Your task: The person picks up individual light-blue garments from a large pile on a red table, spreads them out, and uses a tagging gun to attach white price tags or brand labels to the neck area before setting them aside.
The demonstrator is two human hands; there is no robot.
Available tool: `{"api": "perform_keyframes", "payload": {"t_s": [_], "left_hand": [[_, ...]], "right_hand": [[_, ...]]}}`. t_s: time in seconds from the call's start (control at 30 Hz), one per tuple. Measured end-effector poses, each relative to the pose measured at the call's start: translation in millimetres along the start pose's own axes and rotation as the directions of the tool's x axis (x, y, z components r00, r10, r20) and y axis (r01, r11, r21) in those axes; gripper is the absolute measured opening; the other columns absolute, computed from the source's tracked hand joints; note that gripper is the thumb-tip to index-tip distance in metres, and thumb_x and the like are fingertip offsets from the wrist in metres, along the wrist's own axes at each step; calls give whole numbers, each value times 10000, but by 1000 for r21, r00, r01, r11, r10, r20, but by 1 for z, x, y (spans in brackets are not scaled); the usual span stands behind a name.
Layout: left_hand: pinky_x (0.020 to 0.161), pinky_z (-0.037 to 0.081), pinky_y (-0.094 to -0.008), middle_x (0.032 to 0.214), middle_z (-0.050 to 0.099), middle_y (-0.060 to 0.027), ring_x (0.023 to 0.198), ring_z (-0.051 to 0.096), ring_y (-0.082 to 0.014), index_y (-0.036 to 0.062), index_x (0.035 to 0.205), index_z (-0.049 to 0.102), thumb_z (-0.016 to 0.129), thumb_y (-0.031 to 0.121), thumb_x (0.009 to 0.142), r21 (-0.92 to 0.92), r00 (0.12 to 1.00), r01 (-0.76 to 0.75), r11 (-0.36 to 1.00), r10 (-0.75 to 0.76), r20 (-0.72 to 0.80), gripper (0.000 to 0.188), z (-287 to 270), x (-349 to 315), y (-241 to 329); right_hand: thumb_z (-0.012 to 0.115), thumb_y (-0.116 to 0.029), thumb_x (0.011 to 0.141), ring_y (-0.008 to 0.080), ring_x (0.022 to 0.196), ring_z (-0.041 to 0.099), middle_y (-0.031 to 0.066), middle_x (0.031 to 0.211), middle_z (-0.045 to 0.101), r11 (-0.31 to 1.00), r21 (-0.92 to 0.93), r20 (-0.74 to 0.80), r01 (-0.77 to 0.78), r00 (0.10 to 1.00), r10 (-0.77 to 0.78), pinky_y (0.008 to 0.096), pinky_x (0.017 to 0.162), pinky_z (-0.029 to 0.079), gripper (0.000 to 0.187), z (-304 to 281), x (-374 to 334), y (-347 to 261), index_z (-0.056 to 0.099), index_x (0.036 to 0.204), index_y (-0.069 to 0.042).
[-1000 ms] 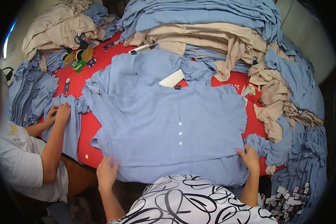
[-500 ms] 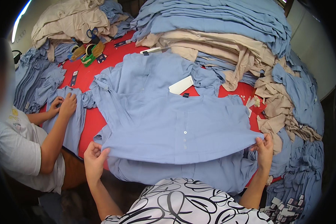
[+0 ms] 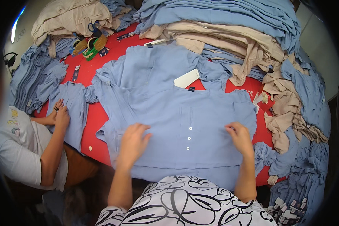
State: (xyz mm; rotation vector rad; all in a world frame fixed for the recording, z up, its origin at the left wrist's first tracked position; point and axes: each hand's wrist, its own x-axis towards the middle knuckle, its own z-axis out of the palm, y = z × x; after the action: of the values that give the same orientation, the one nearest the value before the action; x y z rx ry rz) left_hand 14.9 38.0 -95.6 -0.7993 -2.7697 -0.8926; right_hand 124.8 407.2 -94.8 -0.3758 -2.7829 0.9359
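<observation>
A light blue blouse [image 3: 165, 113] lies spread over the red table, with a short row of white buttons down its front. Its hem falls near my body, across more blue cloth beneath. Over the blouse's left half is my left hand [image 3: 135, 141], fingers stretched and thumb apart, holding nothing. My right hand [image 3: 241, 138] is over the right half, its fingers loosely bent and apart, with nothing seen in them. A white rectangular card [image 3: 186, 78] shows at the neckline, beside a small dark label [image 3: 191, 89]. Another blue blouse [image 3: 139, 69] lies just beyond.
At left, a co-worker's hands [image 3: 60, 115] handle a blue garment [image 3: 69, 96]. Tape rolls [image 3: 89, 52] and scissors [image 3: 94, 27] lie at the back left. Folded blue and beige stacks [image 3: 222, 30] rise behind. Beige cloth [image 3: 280, 113] and tagged blue garments [image 3: 305, 177] crowd the right.
Both hands have let go of the blouse's hem corners and moved inward over its front. The hem now lies flatter and nearer my body, and more buttons show clearly.
</observation>
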Motion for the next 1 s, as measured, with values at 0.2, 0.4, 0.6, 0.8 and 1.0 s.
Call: {"api": "perform_keyframes", "payload": {"t_s": [0.2,0.4,0.6,0.8,1.0], "left_hand": [[831,489,-406,1049,646,-84,940,598,-305,56,1071,680,694,110,842,-100,984,-176,979,174,-32,235,102,90,11],[812,474,-406,980,601,-64,920,593,-289,77,1026,664,742,137,808,-164,994,-109,980,111,-2,239,134,113,11],[793,458,-392,975,590,-84,891,580,-288,74,978,650,767,105,778,-241,991,-106,965,83,-101,234,154,114,7],[797,448,-390,1019,581,-58,905,576,-274,98,983,655,762,90,776,-209,973,-156,965,113,-202,232,159,116,11],[832,446,-390,1093,574,-67,967,568,-275,96,998,680,768,109,775,-178,978,-182,967,159,-135,239,157,115,5]], "right_hand": [[652,-102,896,324,885,645,129,1035,643,944,-71,-108,321,939,-327,376,778,514,149,104,86,-8,673,1015,-15],[657,-174,888,329,949,618,117,1032,605,983,-100,69,155,987,-148,427,812,495,144,110,101,-14,646,984,-68],[660,-129,885,311,889,615,93,978,589,967,78,30,243,969,-246,409,746,494,73,111,112,-21,635,919,-70],[661,-101,879,301,840,602,83,920,567,951,37,-111,306,947,-301,399,711,487,56,131,113,-10,626,900,-62],[678,-73,857,297,819,594,85,891,555,933,72,-180,353,924,-336,400,695,483,70,131,114,-14,617,887,-55]]}}
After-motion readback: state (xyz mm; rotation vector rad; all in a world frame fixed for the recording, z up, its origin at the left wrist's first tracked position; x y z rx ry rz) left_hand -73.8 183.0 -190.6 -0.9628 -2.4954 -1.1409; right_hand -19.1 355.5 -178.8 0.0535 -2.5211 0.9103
